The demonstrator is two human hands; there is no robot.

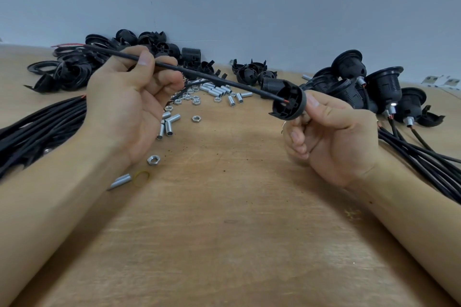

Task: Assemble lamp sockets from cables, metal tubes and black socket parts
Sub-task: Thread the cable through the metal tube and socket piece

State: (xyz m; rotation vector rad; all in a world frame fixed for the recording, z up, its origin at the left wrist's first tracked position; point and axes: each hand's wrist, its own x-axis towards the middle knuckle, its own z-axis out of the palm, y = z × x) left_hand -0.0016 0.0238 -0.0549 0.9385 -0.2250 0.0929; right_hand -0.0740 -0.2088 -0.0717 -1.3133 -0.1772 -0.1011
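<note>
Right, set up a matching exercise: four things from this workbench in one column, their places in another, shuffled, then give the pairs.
Things:
1. thin black cable
2. round black socket cap
3. yellow rubber band
4. finished black lamp sockets

Places:
A. lying on the wooden table beside a threaded metal tube
B. pinched in the left hand
C. piled at the far right
D. held in the right hand

Pairs: 1-B, 2-D, 3-A, 4-C

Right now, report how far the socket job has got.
Done: several assembled sockets with tubes and cables lie at right. In hand: the left hand holds a cable, its tip at the cap held by the right hand. Left: loose cables, tubes, nuts and black parts remain.
</note>
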